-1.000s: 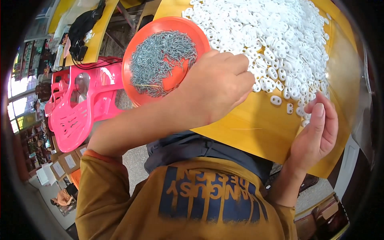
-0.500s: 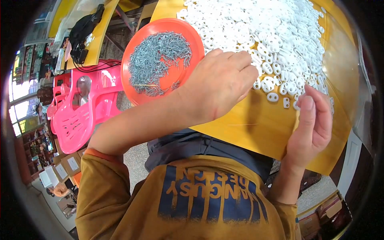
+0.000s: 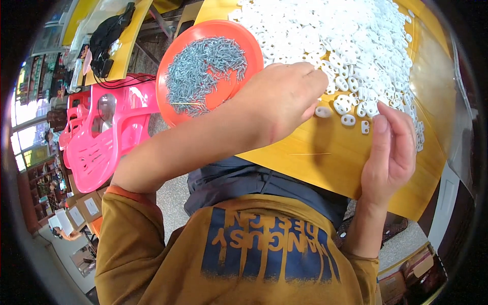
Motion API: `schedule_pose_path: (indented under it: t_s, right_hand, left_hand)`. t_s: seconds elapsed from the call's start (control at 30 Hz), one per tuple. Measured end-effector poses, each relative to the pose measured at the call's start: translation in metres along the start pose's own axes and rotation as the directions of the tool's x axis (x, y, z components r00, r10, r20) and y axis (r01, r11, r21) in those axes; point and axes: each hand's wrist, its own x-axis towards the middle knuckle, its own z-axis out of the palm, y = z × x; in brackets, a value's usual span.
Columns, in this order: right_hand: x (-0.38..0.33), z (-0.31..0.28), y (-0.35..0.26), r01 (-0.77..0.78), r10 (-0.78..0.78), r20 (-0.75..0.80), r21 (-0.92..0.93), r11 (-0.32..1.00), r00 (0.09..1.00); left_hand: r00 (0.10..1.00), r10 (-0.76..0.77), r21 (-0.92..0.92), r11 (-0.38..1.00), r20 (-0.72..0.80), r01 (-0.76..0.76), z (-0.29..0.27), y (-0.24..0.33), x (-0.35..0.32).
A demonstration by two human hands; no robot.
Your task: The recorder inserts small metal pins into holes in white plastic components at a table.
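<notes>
My left hand [image 3: 284, 99] reaches across a yellow table [image 3: 315, 157], knuckles up, fingertips curled down at the near edge of a big heap of small white plastic pieces [image 3: 345, 40]. Its fingertips are hidden. Just left of it stands an orange plate [image 3: 168, 109] holding several small metal screws [image 3: 203, 71]. My right hand [image 3: 389, 152] is at the heap's right near edge, fingers curled toward the thumb. A few loose white pieces [image 3: 348, 119] lie between the two hands. Whether either hand holds anything stays hidden.
Stacked pink plastic chairs [image 3: 107, 137] stand to the left of the table. A black bag [image 3: 109, 33] lies on another yellow table at the far left. Cardboard boxes [image 3: 84, 208] sit on the floor at lower left.
My right hand has curled its fingers in from a flatter, open pose. My left hand has shifted slightly right along the heap's edge.
</notes>
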Motion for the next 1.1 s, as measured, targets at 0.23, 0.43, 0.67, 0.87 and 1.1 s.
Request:
schedule_pose_path:
  t_s: [0.23,0.43,0.67,0.87,1.1]
  right_hand:
    - [0.000,0.003,-0.001,0.019,-0.019,0.007,-0.029,0.999,1.000]
    - [-0.004,0.008,-0.001,-0.018,0.019,0.017,-0.067,0.998,1.000]
    - [-0.008,0.019,-0.014,-0.046,0.053,0.050,-0.135,0.990,0.997]
    - [0.007,0.049,-0.049,0.129,-0.083,0.328,-0.122,0.984,0.941]
    - [0.034,0.109,-0.074,0.556,-0.348,0.687,-0.099,0.825,0.639]
  left_hand:
    - [0.947,-0.308,-0.626,0.720,0.097,0.298,-0.025,0.013,-0.020]
    - [0.876,-0.401,-0.912,0.186,0.269,0.365,-0.041,0.026,-0.048]
    - [0.898,-0.368,-0.962,0.030,0.243,0.273,-0.028,0.031,-0.094]
    - [0.942,-0.184,-0.908,0.265,0.282,0.324,-0.004,0.037,-0.126]
    - [0.965,-0.143,-0.945,0.216,0.219,0.246,0.020,0.039,-0.144]
